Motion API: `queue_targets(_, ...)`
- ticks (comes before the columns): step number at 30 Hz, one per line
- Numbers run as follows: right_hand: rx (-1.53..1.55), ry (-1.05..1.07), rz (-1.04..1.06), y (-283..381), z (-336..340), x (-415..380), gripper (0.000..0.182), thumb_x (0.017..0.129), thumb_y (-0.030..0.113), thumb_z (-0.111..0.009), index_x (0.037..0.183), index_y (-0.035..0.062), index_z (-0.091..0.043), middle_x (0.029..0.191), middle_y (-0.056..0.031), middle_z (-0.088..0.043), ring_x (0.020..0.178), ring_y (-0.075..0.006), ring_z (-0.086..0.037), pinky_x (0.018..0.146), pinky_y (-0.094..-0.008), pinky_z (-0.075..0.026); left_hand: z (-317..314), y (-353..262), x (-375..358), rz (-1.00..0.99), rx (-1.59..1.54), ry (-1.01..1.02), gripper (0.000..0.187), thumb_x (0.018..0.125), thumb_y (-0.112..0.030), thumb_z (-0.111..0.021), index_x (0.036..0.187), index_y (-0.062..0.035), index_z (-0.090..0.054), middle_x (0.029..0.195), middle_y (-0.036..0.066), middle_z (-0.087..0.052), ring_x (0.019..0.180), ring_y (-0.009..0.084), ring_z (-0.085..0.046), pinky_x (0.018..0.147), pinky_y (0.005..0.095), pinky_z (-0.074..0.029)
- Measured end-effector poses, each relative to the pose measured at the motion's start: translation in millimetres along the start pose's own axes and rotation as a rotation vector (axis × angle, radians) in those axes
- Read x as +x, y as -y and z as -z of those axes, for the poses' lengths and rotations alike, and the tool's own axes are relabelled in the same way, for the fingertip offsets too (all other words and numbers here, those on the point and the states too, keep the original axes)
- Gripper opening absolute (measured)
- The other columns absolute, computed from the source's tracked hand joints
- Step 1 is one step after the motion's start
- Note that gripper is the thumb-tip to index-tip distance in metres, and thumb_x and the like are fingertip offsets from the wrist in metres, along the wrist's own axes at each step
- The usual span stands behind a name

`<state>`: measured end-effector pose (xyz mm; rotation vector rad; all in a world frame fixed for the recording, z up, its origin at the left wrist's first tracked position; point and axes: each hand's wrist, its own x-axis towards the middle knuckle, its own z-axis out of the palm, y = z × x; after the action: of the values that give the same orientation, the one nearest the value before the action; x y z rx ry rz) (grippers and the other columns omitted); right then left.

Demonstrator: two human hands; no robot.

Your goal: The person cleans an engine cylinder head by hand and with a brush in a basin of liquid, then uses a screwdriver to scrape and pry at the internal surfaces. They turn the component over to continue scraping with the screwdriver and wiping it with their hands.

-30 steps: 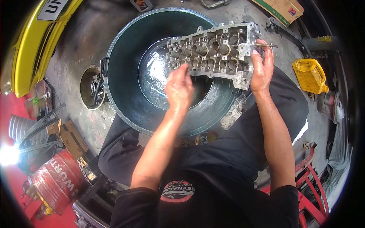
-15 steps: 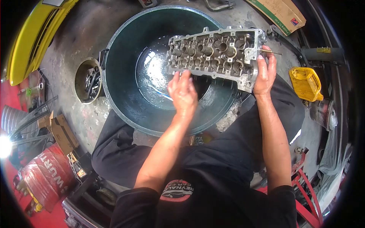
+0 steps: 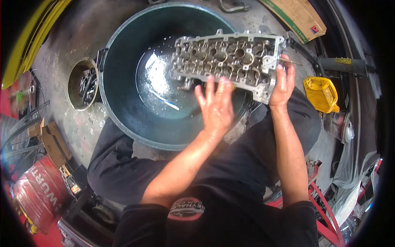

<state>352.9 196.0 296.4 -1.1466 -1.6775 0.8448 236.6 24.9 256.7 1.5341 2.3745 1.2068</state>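
Note:
A grey metal cylinder head point(image 3: 230, 61) is held up over a large dark green tub point(image 3: 119, 105), its valve side with round bores facing up. My right hand point(image 3: 283, 84) grips its right end, fingers on the outer edge near a thin rod. My left hand point(image 3: 217, 105) is at the lower long edge, fingers spread and slightly blurred; whether the fingertips touch the metal or pass beneath it cannot be told. Shiny liquid point(image 3: 158, 80) covers the bottom of the tub.
A round container point(image 3: 84, 108) of metal parts stands left of the tub. A yellow jug point(image 3: 321, 94) and cardboard box point(image 3: 300, 16) are at the right. Red WURTH-marked wrapping point(image 3: 43, 187), another carton point(image 3: 55, 142) and a red metal frame point(image 3: 325, 206) lie nearer me.
My left hand has moved right along the lower edge of the cylinder head, and its fingers have spread. The whole view has shifted slightly; my right hand keeps its hold.

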Motion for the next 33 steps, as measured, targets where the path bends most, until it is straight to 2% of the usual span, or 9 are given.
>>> queue_targets(1,-0.074,-0.019,0.037,3.5,-2.1,-1.4,0.040,0.096,0.016,-0.059,0.132,-0.0010,-0.061,0.136,-0.0167,-0.058,0.130,-0.0280,-0.052,0.113,-0.0392,-0.037,0.5,-0.5,3.1,0.067,0.042,0.044,0.049,0.087,-0.002,-0.057,0.136,-0.0010,-0.058,0.138,0.020,-0.063,0.141,0.0463,-0.045,0.116,0.0704,-0.021)
queue_targets(5,-0.013,-0.005,-0.010,-1.9,-0.3,-1.8,0.040,0.097,0.016,-0.059,0.132,-0.0011,-0.061,0.136,-0.0167,-0.058,0.130,-0.0278,-0.052,0.113,-0.0391,-0.037,5.1,-45.3,3.9,-0.018,-0.033,0.087,0.049,0.089,-0.009,-0.056,0.137,-0.0026,-0.059,0.142,0.019,-0.061,0.144,0.0458,-0.042,0.117,0.0704,-0.019)
queue_targets(9,-0.013,-0.006,0.018,-0.3,-1.0,3.0,0.039,0.097,0.016,-0.058,0.132,-0.0013,-0.061,0.137,-0.0169,-0.058,0.130,-0.0278,-0.052,0.113,-0.0389,-0.037,3.0,-11.8,1.7,0.120,0.136,0.144,0.049,0.088,-0.008,-0.055,0.137,-0.0013,-0.059,0.142,0.020,-0.061,0.145,0.0444,-0.041,0.118,0.0710,-0.017)
queue_targets(13,-0.003,-0.012,0.000,4.2,-3.5,-2.7,0.040,0.097,0.015,-0.058,0.134,-0.0015,-0.060,0.137,-0.0167,-0.057,0.130,-0.0277,-0.052,0.113,-0.0388,-0.037,15.9,-65.9,16.9,0.010,-0.092,0.154,0.046,0.090,-0.004,-0.055,0.135,0.0062,-0.058,0.139,0.026,-0.060,0.142,0.0509,-0.042,0.114,0.0790,-0.015)
queue_targets(17,0.048,-0.001,0.017,-13.2,1.1,5.9,0.040,0.097,0.016,-0.058,0.134,-0.0011,-0.060,0.137,-0.0168,-0.057,0.130,-0.0281,-0.052,0.113,-0.0390,-0.037,6.3,-15.7,12.4,0.144,0.131,0.193,0.044,0.092,-0.007,-0.052,0.132,0.0094,-0.058,0.139,0.028,-0.060,0.139,0.0508,-0.046,0.114,0.0793,-0.015)
queue_targets(21,-0.028,-0.001,-0.010,8.6,-4.5,-1.7,0.040,0.097,0.016,-0.059,0.133,-0.0009,-0.060,0.136,-0.0169,-0.057,0.129,-0.0281,-0.052,0.112,-0.0387,-0.038,23.3,-70.9,15.1,0.034,-0.035,0.234,0.045,0.092,-0.006,-0.051,0.133,0.0115,-0.056,0.140,0.031,-0.058,0.138,0.0520,-0.046,0.113,0.0800,-0.016)
queue_targets(25,0.007,-0.003,0.028,-0.7,-1.4,2.0,0.040,0.097,0.017,-0.059,0.133,-0.0018,-0.060,0.136,-0.0177,-0.057,0.129,-0.0276,-0.052,0.112,-0.0386,-0.038,19.1,-33.4,20.5,0.169,0.123,0.266,0.046,0.093,-0.007,-0.050,0.134,0.0143,-0.053,0.140,0.032,-0.057,0.142,0.0513,-0.043,0.114,0.0797,-0.012)
queue_targets(29,0.016,0.002,0.008,-2.8,-3.4,1.4,0.040,0.097,0.016,-0.059,0.132,-0.0027,-0.060,0.135,-0.0175,-0.059,0.129,-0.0280,-0.053,0.112,-0.0389,-0.038,30.3,-79.7,20.6,0.085,0.046,0.327,0.047,0.093,-0.007,-0.051,0.134,0.0144,-0.053,0.142,0.029,-0.057,0.143,0.0491,-0.042,0.113,0.0796,-0.016)
queue_targets(33,-0.059,-0.029,0.066,6.8,-1.4,-0.9,0.038,0.096,0.015,-0.059,0.130,-0.0031,-0.061,0.135,-0.0180,-0.059,0.129,-0.0287,-0.054,0.113,-0.0395,-0.037,28.1,-50.1,34.8,0.238,0.099,0.371,0.047,0.091,-0.007,-0.052,0.132,0.0156,-0.054,0.140,0.032,-0.057,0.142,0.0478,-0.043,0.113,0.0791,-0.018)
